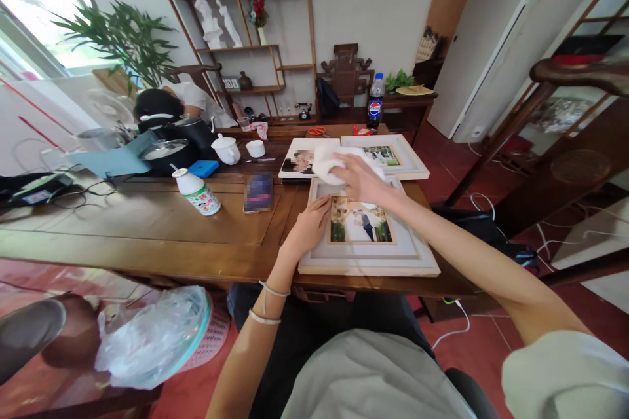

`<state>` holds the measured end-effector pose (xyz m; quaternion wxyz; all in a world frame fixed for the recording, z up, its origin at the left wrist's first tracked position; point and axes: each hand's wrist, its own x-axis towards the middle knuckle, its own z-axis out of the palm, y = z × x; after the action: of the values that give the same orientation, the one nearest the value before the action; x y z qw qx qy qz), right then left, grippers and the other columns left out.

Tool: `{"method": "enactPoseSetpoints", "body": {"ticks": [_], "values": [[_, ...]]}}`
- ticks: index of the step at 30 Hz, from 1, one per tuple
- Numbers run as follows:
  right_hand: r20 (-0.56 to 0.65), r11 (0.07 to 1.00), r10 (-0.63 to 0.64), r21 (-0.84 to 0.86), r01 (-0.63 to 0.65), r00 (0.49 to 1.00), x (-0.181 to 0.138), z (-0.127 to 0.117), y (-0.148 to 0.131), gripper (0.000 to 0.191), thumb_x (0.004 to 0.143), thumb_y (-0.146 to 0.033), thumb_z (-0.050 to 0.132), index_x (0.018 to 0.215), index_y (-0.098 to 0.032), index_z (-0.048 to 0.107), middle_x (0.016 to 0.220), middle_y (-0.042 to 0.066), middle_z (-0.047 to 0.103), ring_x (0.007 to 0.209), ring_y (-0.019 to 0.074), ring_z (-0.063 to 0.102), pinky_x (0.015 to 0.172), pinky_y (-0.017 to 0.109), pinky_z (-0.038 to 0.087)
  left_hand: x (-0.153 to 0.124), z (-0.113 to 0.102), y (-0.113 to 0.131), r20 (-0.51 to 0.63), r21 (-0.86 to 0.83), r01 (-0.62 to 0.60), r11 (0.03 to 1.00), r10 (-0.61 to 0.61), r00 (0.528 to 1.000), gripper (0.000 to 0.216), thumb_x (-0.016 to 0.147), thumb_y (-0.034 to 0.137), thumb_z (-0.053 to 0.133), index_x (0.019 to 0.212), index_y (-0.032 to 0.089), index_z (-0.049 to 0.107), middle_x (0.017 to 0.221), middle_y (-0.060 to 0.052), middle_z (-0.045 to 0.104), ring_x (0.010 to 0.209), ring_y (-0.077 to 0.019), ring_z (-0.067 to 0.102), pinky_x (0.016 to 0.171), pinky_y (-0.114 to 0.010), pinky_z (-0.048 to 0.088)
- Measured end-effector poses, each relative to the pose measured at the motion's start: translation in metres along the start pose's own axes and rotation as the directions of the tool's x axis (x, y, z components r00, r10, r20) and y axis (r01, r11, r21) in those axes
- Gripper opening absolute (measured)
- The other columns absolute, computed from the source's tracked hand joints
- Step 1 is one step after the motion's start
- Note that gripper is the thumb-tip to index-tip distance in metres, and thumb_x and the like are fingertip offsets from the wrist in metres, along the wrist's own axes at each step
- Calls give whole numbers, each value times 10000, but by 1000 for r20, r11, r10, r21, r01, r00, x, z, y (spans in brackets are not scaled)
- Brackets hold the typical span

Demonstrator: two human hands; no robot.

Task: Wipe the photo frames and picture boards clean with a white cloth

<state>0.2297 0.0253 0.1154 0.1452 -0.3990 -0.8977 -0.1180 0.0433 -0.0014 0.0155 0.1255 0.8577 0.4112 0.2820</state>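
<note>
A white picture frame (368,266) with a wedding photo (361,221) lies flat near the table's front edge. My left hand (313,226) rests on the frame's left side, fingers stretched out and lying flat. In my right hand (366,180) is a bunched white cloth (328,162), held over the frame's far edge. Behind that hand lie a second white frame (415,163) with an outdoor photo and a white panel (314,144) with a portrait. The cloth and hand cover parts of both, and whether the cloth touches them I cannot tell.
On the table (221,242) stand a white bottle (196,193), a phone (258,193), a white teapot (226,149), a cup (255,148) and a cola bottle (375,105). Orange-handled scissors (318,131) lie behind. A person (191,98) sits at the far left. A lined basket (211,334) stands below.
</note>
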Motion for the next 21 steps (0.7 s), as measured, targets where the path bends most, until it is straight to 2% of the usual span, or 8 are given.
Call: {"method": "enactPoseSetpoints", "body": {"ticks": [2,6,10,16,19,21], "values": [[83,996,-81,31,78,993,13,18,-5,453,702,-42,490,1129,-128,614,1208,179,584,1113,297,518,922,386,377,1,0,0,0,-1,-1,1000,1,1000,418,957,170,350,1333,123,526,1422,-142,503,1353,-246,430,1104,-431,395],[207,999,-25,48,16,978,14,32,-10,428,742,-36,480,1144,-123,598,1088,176,618,1004,278,562,830,345,403,1,0,0,-2,-21,-11,1000,10,1000,408,961,182,349,1320,140,539,1402,-143,522,1344,-247,443,1098,-444,401],[258,995,103,-35,-97,961,-9,18,2,400,772,-89,487,1148,-153,607,1026,158,620,902,271,579,714,323,387,0,1,0,-3,-38,8,999,-8,1000,425,959,186,356,1352,134,512,1431,-140,495,1357,-239,427,1113,-437,384],[311,948,293,-217,-233,904,-55,-15,33,477,761,-69,455,1211,-159,586,981,156,629,855,267,582,658,325,347,-1,1,0,-2,-49,31,998,-31,1000,430,960,189,353,1357,143,514,1444,-120,488,1358,-225,427,1126,-417,368],[322,936,320,-253,-245,891,-71,-25,35,486,769,-50,421,1214,-163,580,960,139,643,820,252,599,623,318,327,0,1,0,-8,-36,25,999,-25,1000,426,958,189,358,1347,140,526,1436,-121,498,1353,-225,433,1127,-411,367],[362,944,301,-247,-220,882,-78,-30,24,473,755,-33,412,1172,-153,600,936,139,655,788,248,612,589,315,308,0,1,0,-10,-28,26,999,-26,1000,424,958,192,360,1341,133,532,1431,-126,502,1346,-227,443,1124,-411,371]]}}
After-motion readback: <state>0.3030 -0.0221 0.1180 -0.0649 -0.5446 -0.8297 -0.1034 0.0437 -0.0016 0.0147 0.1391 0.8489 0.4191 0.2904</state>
